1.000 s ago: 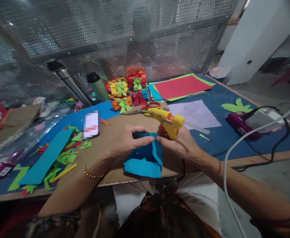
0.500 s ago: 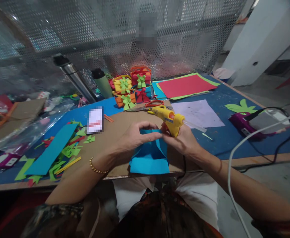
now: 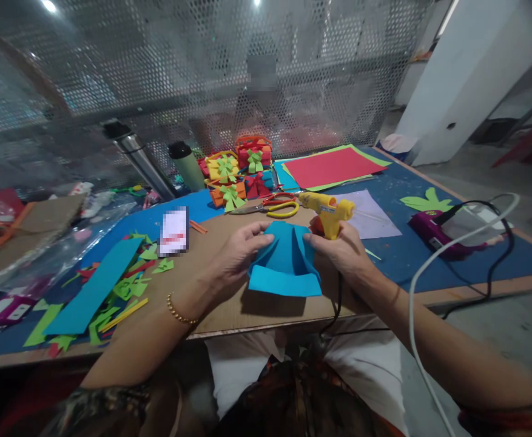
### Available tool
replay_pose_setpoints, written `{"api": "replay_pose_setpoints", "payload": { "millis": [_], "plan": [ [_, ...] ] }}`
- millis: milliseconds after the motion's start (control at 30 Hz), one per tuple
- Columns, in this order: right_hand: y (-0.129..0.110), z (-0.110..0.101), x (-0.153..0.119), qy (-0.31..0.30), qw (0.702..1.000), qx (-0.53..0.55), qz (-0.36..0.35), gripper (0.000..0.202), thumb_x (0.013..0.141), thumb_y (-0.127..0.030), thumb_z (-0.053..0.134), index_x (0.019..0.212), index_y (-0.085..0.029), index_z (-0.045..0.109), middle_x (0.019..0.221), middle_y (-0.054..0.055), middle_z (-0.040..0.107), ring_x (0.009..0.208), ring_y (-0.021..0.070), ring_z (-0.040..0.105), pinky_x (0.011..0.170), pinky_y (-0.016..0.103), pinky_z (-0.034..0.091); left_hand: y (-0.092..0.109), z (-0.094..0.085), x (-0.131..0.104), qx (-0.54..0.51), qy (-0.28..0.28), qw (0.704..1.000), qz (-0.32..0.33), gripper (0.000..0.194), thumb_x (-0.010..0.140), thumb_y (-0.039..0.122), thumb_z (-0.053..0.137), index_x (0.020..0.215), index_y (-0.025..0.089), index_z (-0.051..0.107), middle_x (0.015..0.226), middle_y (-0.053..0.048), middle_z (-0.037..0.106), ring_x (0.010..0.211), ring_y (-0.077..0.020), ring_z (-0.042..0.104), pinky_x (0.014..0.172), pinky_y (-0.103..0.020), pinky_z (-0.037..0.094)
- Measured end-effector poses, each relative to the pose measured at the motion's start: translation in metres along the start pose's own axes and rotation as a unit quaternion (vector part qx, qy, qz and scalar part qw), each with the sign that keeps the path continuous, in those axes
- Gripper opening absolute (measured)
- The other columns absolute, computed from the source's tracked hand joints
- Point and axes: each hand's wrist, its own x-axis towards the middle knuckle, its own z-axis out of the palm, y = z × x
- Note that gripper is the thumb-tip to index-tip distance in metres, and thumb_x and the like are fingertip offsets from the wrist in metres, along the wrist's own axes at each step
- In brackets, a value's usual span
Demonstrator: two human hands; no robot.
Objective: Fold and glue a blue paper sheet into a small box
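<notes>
A folded blue paper box (image 3: 284, 267) is held between my two hands, its front flap facing me and its top partly open. My left hand (image 3: 242, 246) pinches its left side, thumb on the inner wall. With thumb and fingers my right hand (image 3: 338, 246) grips the box's right side. That same hand also keeps hold of a yellow glue gun (image 3: 327, 209), whose nozzle points left. A clear glue stick juts from the gun's back. Just beyond the box lie scissors (image 3: 284, 206) with red and yellow handles.
Several small decorated paper boxes (image 3: 229, 167) stand at the back beside two bottles (image 3: 186, 164). Red and green paper sheets (image 3: 333, 167) lie at the back right. Paper scraps and a blue strip (image 3: 97, 285) cover the left. A white cable (image 3: 414, 309) crosses near my right forearm.
Both hands have moved apart to the sides of the blue box, which is now raised and tilted. The glue gun has shifted right with my right hand, uncovering the scissors' handles.
</notes>
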Motion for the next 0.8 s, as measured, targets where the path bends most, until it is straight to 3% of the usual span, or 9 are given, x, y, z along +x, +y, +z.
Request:
{"api": "replay_pose_setpoints", "payload": {
  "millis": [133, 333, 433, 533, 667, 800],
  "plan": [
    [-0.008, 0.002, -0.005, -0.007, 1.0, -0.005, 0.017, 0.035, 0.059, -0.044, 0.075, 0.077, -0.022, 0.055, 0.067, -0.005, 0.049, 0.063, 0.0128, 0.046, 0.061, 0.03, 0.041, -0.007, 0.001, -0.002, 0.045, 0.025, 0.999, 0.008, 0.051, 0.061, 0.04, 0.097, 0.096, 0.012, 0.071, 0.084, -0.004, 0.074, 0.073, -0.0151, 0.069, 0.073, -0.03, 0.058],
    [-0.012, -0.001, -0.014, -0.024, 0.999, -0.023, 0.038, 0.034, 0.062, -0.044, 0.074, 0.079, -0.022, 0.054, 0.066, -0.006, 0.047, 0.063, 0.013, 0.045, 0.059, 0.029, 0.038, -0.017, 0.0, -0.001, 0.094, 0.052, 0.993, 0.045, 0.041, 0.065, 0.044, 0.091, 0.078, 0.014, 0.066, 0.073, 0.001, 0.064, 0.063, -0.0092, 0.056, 0.06, -0.023, 0.045],
    [-0.007, -0.007, -0.014, -0.049, 0.997, -0.048, 0.025, 0.033, 0.067, -0.046, 0.074, 0.081, -0.023, 0.054, 0.065, -0.006, 0.046, 0.062, 0.0138, 0.045, 0.059, 0.03, 0.039, -0.019, -0.001, -0.003, 0.154, 0.05, 0.986, 0.045, 0.034, 0.07, 0.042, 0.083, 0.074, 0.015, 0.062, 0.068, 0.003, 0.057, 0.061, -0.0084, 0.05, 0.056, -0.022, 0.038],
    [0.0, -0.01, -0.008, -0.081, 0.989, -0.124, -0.014, 0.029, 0.07, -0.045, 0.073, 0.078, -0.023, 0.056, 0.069, -0.002, 0.055, 0.067, 0.0163, 0.051, 0.063, 0.032, 0.043, -0.019, -0.007, -0.004, 0.222, 0.039, 0.974, 0.025, 0.028, 0.075, 0.038, 0.075, 0.07, 0.017, 0.057, 0.065, 0.004, 0.05, 0.059, -0.0091, 0.045, 0.054, -0.024, 0.033],
    [0.007, -0.007, 0.002, -0.066, 0.976, -0.206, -0.032, 0.022, 0.073, -0.041, 0.067, 0.079, -0.023, 0.056, 0.074, 0.002, 0.063, 0.068, 0.0185, 0.056, 0.063, 0.033, 0.046, -0.012, -0.019, -0.001, 0.346, 0.026, 0.938, -0.007, 0.022, 0.076, 0.031, 0.067, 0.065, 0.019, 0.053, 0.062, 0.004, 0.045, 0.056, -0.0093, 0.04, 0.052, -0.026, 0.027],
    [-0.006, -0.007, 0.003, -0.063, 0.975, -0.212, -0.035, 0.025, 0.081, -0.046, 0.066, 0.086, -0.021, 0.062, 0.077, 0.003, 0.066, 0.064, 0.0173, 0.056, 0.059, 0.032, 0.046, -0.007, -0.032, 0.003, 0.519, 0.031, 0.854, -0.012, 0.014, 0.076, 0.025, 0.064, 0.065, 0.018, 0.059, 0.062, 0.002, 0.05, 0.06, -0.0127, 0.044, 0.055, -0.029, 0.027]
  ]
}}
